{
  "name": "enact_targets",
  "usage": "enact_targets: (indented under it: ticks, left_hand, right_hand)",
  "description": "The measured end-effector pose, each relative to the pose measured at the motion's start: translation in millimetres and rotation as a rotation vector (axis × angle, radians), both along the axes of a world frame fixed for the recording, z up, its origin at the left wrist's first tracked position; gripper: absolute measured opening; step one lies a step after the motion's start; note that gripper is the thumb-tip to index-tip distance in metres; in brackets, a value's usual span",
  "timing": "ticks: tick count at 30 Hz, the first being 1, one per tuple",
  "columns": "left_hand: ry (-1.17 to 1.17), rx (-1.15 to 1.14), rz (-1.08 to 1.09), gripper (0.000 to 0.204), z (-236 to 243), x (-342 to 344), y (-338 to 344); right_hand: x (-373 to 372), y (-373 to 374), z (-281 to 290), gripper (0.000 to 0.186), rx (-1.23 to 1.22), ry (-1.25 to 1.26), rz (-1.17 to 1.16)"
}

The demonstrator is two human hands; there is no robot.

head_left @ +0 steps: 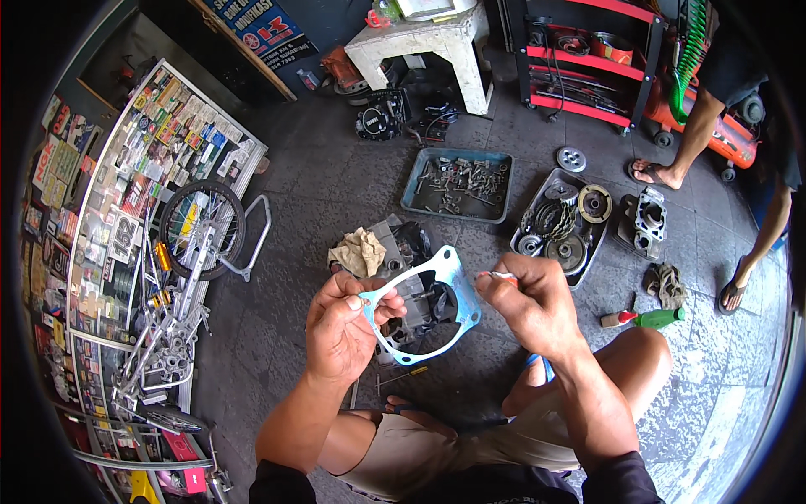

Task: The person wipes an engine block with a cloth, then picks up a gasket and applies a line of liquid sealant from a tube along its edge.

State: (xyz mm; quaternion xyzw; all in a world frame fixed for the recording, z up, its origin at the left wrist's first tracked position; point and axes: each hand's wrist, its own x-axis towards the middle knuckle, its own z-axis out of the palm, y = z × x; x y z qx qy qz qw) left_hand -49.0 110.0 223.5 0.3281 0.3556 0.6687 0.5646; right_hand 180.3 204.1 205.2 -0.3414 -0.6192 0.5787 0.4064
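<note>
**Thin pale-blue and white ring-shaped gasket pinched in my left grip**

I hold the gasket up above the dark tiled floor, in front of my bent knees. My left grip pinches its left edge, thumb on the near side; the large round opening faces me, with small bolt holes at its corners. My right grip is closed on a small red-and-white object, mostly hidden by my fingers, just beside the gasket's right edge.

Below the gasket, black crumpled plastic lies on the floor next to a crumpled tan cloth. Farther off sits a blue-grey rectangular tray of loose bolts and small metal pieces. To its right, a metal tray holds round gears and rings, and beside that stands a silver metal engine casting.

Nearer my right knee, a green bottle lies on its side below a dark crumpled rag. A worn white counter stands at the back, left of a red-and-black tool trolley. Another person's bare leg shows at the right.
</note>
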Motion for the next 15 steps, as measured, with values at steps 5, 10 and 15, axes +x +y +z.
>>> enact_targets:
  ticks: [5, 10, 15]
  left_hand:
    - [0.041, 0.029, -0.034, 0.008, 1, 0, 0]
    - [0.014, 0.009, 0.013, 0.007, 1, -1, -2]
    - [0.000, -0.043, 0.060, 0.005, -2, 0, 0]
  right_hand:
    - [-12, 2, 11, 0.031, -0.027, 0.022, 0.005]
    - [-2, -14, -13, 0.030, -0.038, -0.168, 0.080]
    - [-3, -32, -22, 0.023, -0.057, -0.221, 0.050]
